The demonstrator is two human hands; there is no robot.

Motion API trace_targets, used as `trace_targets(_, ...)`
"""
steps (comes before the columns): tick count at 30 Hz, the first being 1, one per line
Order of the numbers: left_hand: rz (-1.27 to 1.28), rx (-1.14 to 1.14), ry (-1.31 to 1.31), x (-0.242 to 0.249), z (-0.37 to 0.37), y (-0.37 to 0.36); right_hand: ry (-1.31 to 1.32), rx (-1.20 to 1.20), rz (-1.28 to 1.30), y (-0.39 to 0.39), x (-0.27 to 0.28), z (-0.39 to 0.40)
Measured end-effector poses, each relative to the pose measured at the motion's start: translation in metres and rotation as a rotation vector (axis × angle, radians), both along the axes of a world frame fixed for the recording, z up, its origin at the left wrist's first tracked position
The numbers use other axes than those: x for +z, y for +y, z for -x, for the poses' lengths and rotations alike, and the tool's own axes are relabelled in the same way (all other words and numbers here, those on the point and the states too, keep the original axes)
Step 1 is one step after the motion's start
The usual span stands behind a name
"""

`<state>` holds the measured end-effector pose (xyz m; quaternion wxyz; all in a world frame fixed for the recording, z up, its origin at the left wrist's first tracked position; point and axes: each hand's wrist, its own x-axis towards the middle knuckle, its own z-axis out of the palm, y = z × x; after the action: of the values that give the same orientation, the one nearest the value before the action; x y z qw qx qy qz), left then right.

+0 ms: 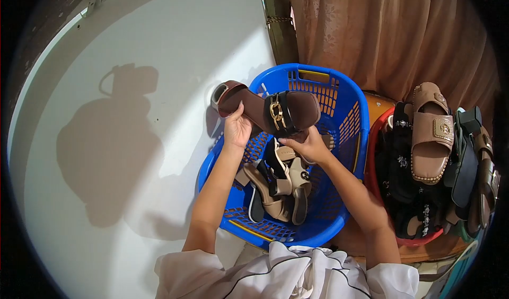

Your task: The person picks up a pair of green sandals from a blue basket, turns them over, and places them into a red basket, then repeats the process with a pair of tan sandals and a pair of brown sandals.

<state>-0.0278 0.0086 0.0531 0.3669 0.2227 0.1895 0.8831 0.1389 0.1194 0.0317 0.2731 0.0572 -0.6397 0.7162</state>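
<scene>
Head view: both hands up over a blue plastic laundry basket w/ slotted walls (347, 120), holding one brown flat sandal w/ black strap and gold chain buckle (268, 110) between them. Left hand (237, 128) clenched on the heel end, fingers wrapped under the sole; right hand (310, 145) grasping the toe end from below, thumb side under the sole. Sandal sits roughly level, above the basket's far-left rim, sole top facing cam. Inside the basket, beneath the hands: a pile of beige and black strappy sandals (281, 185). Just right of it, touching or nearly so, a red round plastic tub (371, 174) heaped w/ dark shoes; a tan studded slide sandal (430, 134) lies on top. Brown patterned curtain (392, 34) hangs behind. White floor (132, 140) at left.
</scene>
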Motion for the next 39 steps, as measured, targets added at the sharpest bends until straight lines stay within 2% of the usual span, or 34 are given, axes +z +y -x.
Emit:
trace_targets(1,0.01,-0.011,0.012,0.001,-0.003,0.0,-0.024,0.015,-0.078,0.001,0.001,0.0)
trace_targets(6,-0.023,-0.166,-0.143,-0.011,-0.005,0.007,-0.012,-0.305,-0.441,0.0,-0.003,-0.002)
trace_targets(10,0.039,-0.216,-0.083,-0.003,-0.024,0.011,-0.065,-0.247,-0.621,0.008,-0.009,0.003)
trace_targets(16,0.139,-0.255,-0.05,0.003,-0.047,0.012,-0.058,-0.351,-0.824,0.015,-0.024,0.004)
trace_targets(20,0.159,-0.278,-0.013,0.003,-0.051,0.013,0.103,-0.444,-0.876,0.015,-0.023,0.005)
trace_targets(24,0.073,-0.367,-0.016,0.015,-0.053,0.009,0.227,-0.498,-0.948,0.01,-0.007,-0.001)
trace_targets(28,0.059,-0.376,-0.075,0.016,-0.048,0.009,0.272,-0.544,-1.088,0.013,-0.008,0.003)
trace_targets(39,0.054,-0.385,-0.086,0.014,-0.05,0.009,0.289,-0.521,-0.932,0.003,-0.006,-0.002)
